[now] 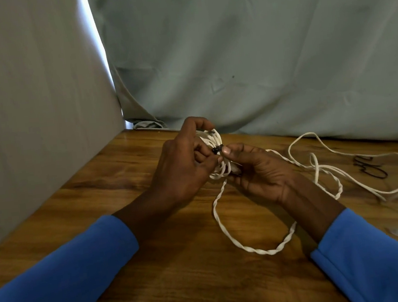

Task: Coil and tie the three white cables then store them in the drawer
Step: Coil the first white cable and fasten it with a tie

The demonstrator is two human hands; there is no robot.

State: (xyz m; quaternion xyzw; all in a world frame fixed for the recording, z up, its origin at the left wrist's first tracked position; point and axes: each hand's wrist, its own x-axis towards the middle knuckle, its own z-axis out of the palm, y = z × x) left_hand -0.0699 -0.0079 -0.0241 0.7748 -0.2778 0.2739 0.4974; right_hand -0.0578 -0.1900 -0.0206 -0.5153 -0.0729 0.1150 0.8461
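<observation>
Over the wooden table (158, 279), left hand (182, 167) and right hand (259, 171) curl round the coil (212, 139), pinching its black tie (215, 150). Tying seems underway; next, cinch it, then gather loose cables (332, 173) right of the coil.

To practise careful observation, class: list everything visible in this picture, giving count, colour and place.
coil: one, white, between both hands
tie: one, black, on the coil
loose cable: count unclear, white, table's right
scribble: one, black, table's right
table: one, brown wood, underneath
cloth: one, grey-green, behind
panel: one, grey, left
sleeves: two, blue, bottom corners
left hand: one, grips coil
right hand: one, pinches coil by tie
</observation>
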